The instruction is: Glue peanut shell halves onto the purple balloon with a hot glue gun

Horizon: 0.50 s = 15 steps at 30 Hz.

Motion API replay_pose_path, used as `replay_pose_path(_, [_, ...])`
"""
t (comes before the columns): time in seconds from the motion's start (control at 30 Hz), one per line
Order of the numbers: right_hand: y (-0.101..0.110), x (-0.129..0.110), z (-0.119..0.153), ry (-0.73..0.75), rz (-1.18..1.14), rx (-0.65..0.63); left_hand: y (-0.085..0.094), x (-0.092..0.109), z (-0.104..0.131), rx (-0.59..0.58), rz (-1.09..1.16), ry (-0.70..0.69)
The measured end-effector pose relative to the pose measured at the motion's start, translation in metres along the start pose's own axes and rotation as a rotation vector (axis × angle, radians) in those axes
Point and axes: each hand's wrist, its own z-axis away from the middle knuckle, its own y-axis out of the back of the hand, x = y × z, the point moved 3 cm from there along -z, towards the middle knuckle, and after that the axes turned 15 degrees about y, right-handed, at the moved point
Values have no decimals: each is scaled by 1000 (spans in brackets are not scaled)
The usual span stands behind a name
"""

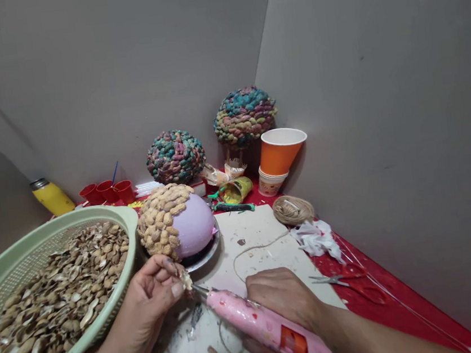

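Note:
A peanut shell (186, 280) is pinched between the thumb and fingers of my left hand (151, 294). My right hand (281, 296) is wrapped round a pink hot glue gun (251, 317), whose metal nozzle points left and meets the shell, or nearly so. Just beyond my left hand, a lilac balloon (194, 226) rests in a metal bowl (213, 251). Peanut shells (159, 219) cover the balloon's left and upper side; its right side is bare. At my left stands a green plastic basket (132, 219) full of loose shells (62, 298).
Two painted shell-covered balls (176, 156) stand at the back, near orange paper cups (279, 154) and red cups (107, 192). Twine (294, 209), white plastic (319, 239) and scissors (349, 282) lie right. A yellow bottle (53, 198) leans far left. Scraps dot the white board (262, 258).

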Motion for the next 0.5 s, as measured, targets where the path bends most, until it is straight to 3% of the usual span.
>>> replay_pose_path(0.5, [-2,0,1,-9,-40,23,2,-6,-1,-33,-45,-13])
